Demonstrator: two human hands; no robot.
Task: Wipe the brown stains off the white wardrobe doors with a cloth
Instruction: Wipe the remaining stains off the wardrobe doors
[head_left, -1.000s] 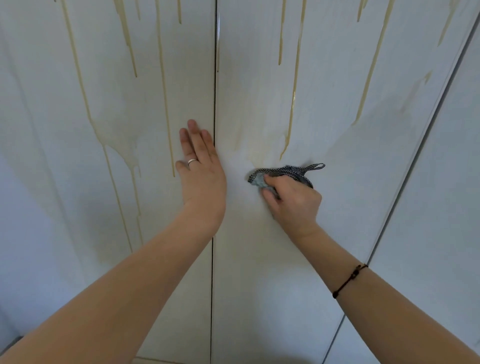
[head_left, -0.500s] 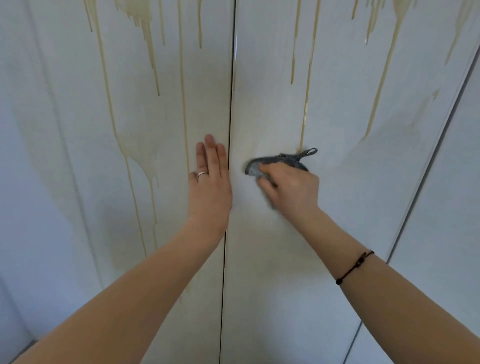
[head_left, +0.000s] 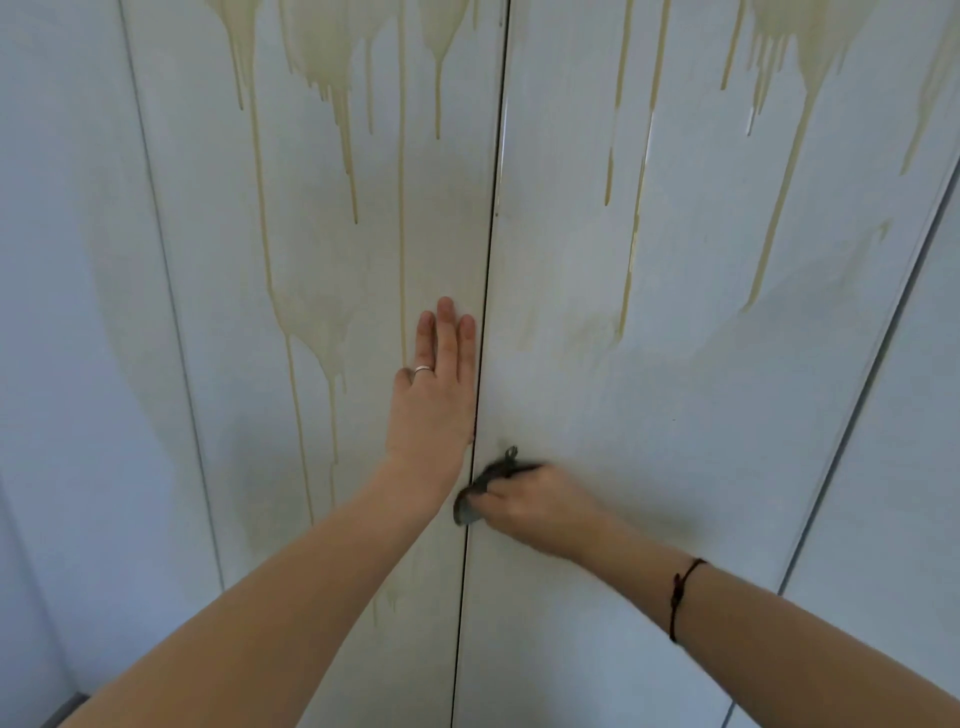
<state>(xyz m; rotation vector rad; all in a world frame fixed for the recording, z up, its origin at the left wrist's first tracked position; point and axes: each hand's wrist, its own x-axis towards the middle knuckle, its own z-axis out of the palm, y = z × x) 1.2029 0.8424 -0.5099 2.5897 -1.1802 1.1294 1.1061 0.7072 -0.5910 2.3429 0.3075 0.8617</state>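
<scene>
Your left hand (head_left: 434, 395) lies flat on the left door (head_left: 218, 260), fingers (head_left: 447, 338) straight, together. Your right hand (head_left: 530, 501) has its fingers clamped on the cloth (head_left: 475, 496), pressed to the right door (head_left: 675, 415). Brown stains (head_left: 401, 208) run above your fingers.

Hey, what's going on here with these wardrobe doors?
A person is wiping down white wardrobe doors. The right hand grips a dark cloth against the right door, low down beside the centre seam. The left hand lies flat on the left door, fingers straight. Long brown stains remain higher up on both doors; the patch near the cloth looks mostly clean.
</scene>
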